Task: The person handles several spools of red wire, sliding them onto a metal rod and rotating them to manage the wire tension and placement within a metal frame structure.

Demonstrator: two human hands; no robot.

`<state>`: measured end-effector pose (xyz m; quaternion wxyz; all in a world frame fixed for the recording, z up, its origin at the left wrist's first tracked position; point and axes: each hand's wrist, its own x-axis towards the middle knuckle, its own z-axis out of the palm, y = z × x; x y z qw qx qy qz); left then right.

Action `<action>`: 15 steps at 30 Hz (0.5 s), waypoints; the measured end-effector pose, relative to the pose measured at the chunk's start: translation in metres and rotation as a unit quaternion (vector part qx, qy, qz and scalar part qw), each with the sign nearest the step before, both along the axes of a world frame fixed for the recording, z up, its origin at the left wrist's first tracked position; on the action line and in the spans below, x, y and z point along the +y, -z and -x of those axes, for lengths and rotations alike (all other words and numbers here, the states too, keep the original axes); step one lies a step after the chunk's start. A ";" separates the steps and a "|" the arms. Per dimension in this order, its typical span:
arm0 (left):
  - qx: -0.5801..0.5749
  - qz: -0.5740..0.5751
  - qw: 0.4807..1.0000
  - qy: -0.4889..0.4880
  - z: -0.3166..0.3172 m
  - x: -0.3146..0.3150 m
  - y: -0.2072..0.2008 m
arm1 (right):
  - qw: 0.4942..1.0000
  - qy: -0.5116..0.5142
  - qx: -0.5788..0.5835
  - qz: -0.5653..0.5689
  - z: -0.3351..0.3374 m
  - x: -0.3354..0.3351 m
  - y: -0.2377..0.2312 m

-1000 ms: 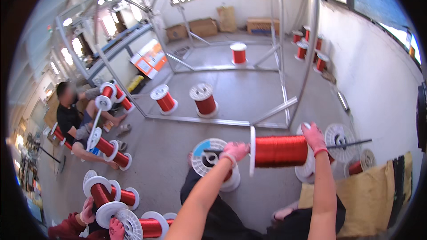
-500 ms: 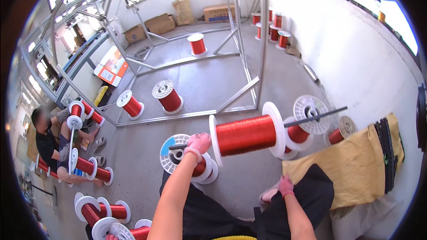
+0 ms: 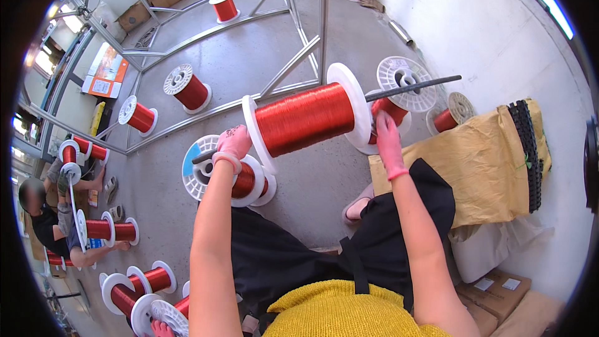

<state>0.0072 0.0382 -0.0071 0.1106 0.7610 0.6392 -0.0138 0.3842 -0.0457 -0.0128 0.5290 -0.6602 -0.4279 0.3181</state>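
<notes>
My left hand (image 3: 234,141), in a pink glove, is closed round the dark rod (image 3: 430,84) just left of a large spool of red wire (image 3: 306,118). The rod runs through this white-flanged spool and sticks out at both ends. Below the rod's right part, my right hand (image 3: 391,146), also pink-gloved, reaches up beside the right flange with its fingers stretched out; whether they touch the flange I cannot tell. Behind my left hand stands a spool with a blue patch on its flange (image 3: 203,143). Another upright spool (image 3: 405,81) stands behind the rod's right part.
Yellow-brown sacking (image 3: 465,175) lies at the right. A metal frame (image 3: 274,87) stands ahead, with spools (image 3: 189,89) around it. A seated person (image 3: 53,224) is at the left among more spools. Another pink-gloved hand (image 3: 162,329) shows at the lower left.
My right hand has risen from beside my knee to the spool's right flange. My left hand keeps its hold on the rod. The whole view has shifted, showing more of my lap.
</notes>
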 end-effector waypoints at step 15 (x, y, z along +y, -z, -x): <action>-0.019 -0.005 1.000 0.010 -0.005 -0.007 -0.013 | 0.917 -0.092 -0.374 0.106 0.072 0.099 -0.122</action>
